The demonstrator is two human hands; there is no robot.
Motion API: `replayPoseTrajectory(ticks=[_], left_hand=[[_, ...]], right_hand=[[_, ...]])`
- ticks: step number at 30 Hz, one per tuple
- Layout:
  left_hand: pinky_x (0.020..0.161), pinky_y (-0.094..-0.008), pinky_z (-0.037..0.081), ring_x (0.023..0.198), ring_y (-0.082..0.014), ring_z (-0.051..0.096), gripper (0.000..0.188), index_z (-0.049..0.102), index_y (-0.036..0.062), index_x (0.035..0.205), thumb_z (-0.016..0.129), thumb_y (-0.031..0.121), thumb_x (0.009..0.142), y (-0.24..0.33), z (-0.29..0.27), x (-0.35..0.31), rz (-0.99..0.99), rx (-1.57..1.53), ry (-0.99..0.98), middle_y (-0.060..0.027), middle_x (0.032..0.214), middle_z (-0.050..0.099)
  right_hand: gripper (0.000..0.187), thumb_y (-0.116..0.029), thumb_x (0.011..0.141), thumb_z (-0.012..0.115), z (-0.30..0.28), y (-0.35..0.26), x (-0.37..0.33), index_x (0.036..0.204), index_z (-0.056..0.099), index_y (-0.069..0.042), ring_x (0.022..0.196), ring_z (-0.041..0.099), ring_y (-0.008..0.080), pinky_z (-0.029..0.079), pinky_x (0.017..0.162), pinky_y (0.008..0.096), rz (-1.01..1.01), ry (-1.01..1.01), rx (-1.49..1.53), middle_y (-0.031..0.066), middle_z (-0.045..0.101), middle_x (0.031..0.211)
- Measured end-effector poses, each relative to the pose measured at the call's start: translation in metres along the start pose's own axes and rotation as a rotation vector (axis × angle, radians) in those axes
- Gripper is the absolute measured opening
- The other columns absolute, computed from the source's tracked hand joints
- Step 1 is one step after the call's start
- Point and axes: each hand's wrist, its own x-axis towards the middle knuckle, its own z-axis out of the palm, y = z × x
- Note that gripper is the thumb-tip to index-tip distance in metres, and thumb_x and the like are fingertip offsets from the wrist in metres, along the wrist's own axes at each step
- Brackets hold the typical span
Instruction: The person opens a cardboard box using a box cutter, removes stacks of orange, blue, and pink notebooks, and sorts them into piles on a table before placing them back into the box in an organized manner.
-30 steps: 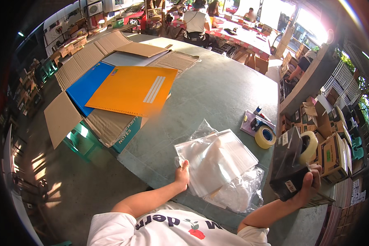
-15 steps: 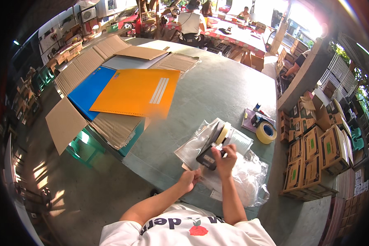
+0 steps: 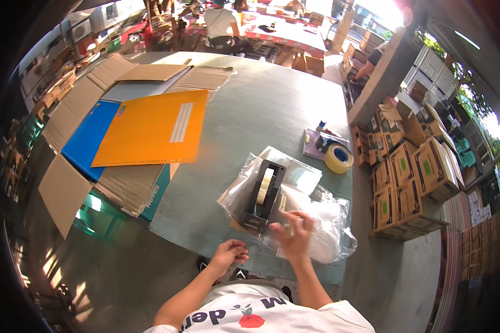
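A black tape dispenser (image 3: pixel 265 191) with a roll of pale tape stands on a stack of clear plastic bags (image 3: pixel 236 188) near the table's front edge. Just right of its front end, my right hand (image 3: pixel 295 236) hovers over the crumpled plastic, fingers apart and slightly blurred. My left hand (image 3: pixel 229 255) is at the table edge, below the dispenser, with its fingers curled together; whether a small thing is pinched there is hidden. To the left, an orange folder (image 3: pixel 150 127) overlaps a blue folder (image 3: pixel 89 133) on an opened cardboard carton (image 3: pixel 116 186).
A wide roll of tape (image 3: pixel 339 159) lies by a purple pad (image 3: pixel 311 145) at the table's right side. Stacked cartons (image 3: pixel 411 183) stand right of the table, near a pillar (image 3: pixel 386 77). A green stool (image 3: pixel 97 213) is under the left edge. People sit at a far table (image 3: pixel 283 33).
My right hand has let go of the tape dispenser and moved to its right. My left hand has drawn back toward me. The dispenser has turned, and the whole view has shifted.
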Motion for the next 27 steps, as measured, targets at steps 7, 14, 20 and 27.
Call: replayPoseTrajectory(ticks=[7, 14, 20, 27], left_hand=[[0.066, -0.0326, 0.053, 0.077, -0.0223, 0.062, 0.019, 0.05, -0.0034, 0.103, 0.05, 0.009, 0.088, 0.001, -0.016, 0.005, 0.004, -0.174, -0.146, -0.0138, 0.087, 0.06], [0.065, -0.0266, 0.05, 0.074, -0.0133, 0.059, 0.02, 0.053, 0.0002, 0.105, 0.052, 0.011, 0.088, 0.006, -0.057, -0.029, 0.101, 0.219, -0.149, -0.0066, 0.087, 0.06], [0.064, -0.0241, 0.05, 0.073, -0.0113, 0.06, 0.019, 0.056, 0.0009, 0.104, 0.054, 0.009, 0.086, 0.003, -0.18, -0.101, 0.144, 0.226, 0.158, -0.0074, 0.088, 0.061], [0.057, -0.0251, 0.052, 0.067, -0.0132, 0.06, 0.013, 0.057, 0.0016, 0.098, 0.052, 0.005, 0.086, -0.031, -0.305, -0.191, 0.186, -0.13, 0.497, -0.0082, 0.082, 0.062]], right_hand=[[0.069, -0.052, 0.073, 0.061, -0.015, 0.102, -0.036, 0.128, 0.043, -0.015, 0.13, 0.021, 0.04, 0.018, 0.101, 0.0593, 0.57, -0.244, -0.476, 0.0135, 0.026, 0.141], [0.051, -0.021, 0.068, 0.071, -0.042, 0.108, -0.007, 0.113, 0.054, -0.004, 0.117, 0.041, 0.036, 0.031, 0.099, 0.0435, 0.303, 0.104, -0.473, 0.0217, 0.045, 0.124], [0.05, -0.024, 0.081, 0.064, 0.005, -0.114, 0.07, 0.121, 0.046, -0.003, 0.114, 0.045, 0.0303, 0.036, 0.095, 0.0407, 0.201, 0.095, 0.521, 0.0191, 0.043, 0.126], [0.062, -0.003, 0.079, 0.06, 0.063, -0.182, 0.194, 0.131, 0.026, 0.004, 0.086, 0.058, 0.0187, 0.048, 0.074, 0.0262, 0.408, -0.199, 1.156, 0.0144, 0.058, 0.093]])
